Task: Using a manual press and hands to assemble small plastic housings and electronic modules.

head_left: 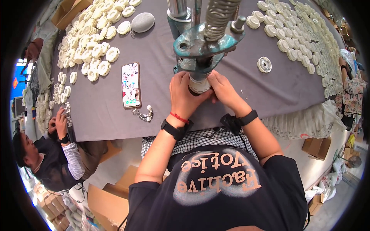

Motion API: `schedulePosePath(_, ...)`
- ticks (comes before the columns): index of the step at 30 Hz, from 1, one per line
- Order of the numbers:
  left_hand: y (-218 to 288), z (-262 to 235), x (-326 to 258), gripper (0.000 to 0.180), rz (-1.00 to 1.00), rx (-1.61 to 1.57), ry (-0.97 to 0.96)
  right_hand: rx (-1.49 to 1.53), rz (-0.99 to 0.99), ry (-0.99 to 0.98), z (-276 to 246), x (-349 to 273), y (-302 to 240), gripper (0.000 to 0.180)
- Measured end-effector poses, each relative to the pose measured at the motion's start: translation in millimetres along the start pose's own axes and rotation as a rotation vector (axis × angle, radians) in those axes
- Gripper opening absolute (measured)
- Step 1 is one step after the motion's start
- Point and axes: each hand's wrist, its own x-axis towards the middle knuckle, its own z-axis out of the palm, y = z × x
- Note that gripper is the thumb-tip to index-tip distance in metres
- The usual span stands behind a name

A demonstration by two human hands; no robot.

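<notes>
white cylindrical part (199, 85) sits directly under the head of the teal hand press (204, 46), just past the near edge of the grey counter (246, 92), and it is the one thing both hands close on. its long axis stands upright, in line with the press ram and the coiled spring (218, 17) above it. from the left hand (185, 96) it lies at about 2 o'clock, from the right hand (223, 90) at about 10 o'clock; the two are equally near, each with fingers curled against its side, so the part is pinched between them, thumbs meeting at the lower rim. only a short pale band with a darker base ring shows between the fingers, the rest is hidden, and whether it is one piece or two stacked cannot be told. both wrists wear black bands, the left also a red cord. at 9 o'clock from the hands a phone (131, 84) lies face up with a bead bracelet (143, 114) just beside its near end. heaps of cream round discs (92, 42) spread at 10 o'clock, another field of discs (304, 42) at 2 o'clock, and a single disc (264, 64) lies apart at 2 o'clock. a grey oval pouch (142, 22) rests at 11 o'clock. a co-worker (58, 154) sits at 8 o'clock, hands at the counter edge.
</notes>
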Motion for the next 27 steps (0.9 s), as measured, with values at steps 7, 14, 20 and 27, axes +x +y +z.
schedulePosePath(7,-30,13,1,0.059,0.061,-0.019,0.027,-0.266,0.054,-0.015,-2,10,-13,0.043)
schedulePosePath(14,-36,24,-7,0.066,-0.018,0.027,0.014,-0.221,0.015,0.025,-23,21,3,0.033)
schedulePosePath(20,-49,14,-3,0.068,0.052,-0.004,-0.064,-0.445,-0.898,0.681,-80,26,-129,0.019)
schedulePosePath(27,-49,17,0,0.072,0.063,-0.039,-0.088,-1.164,-1.106,0.626,-126,-52,-197,0.036)
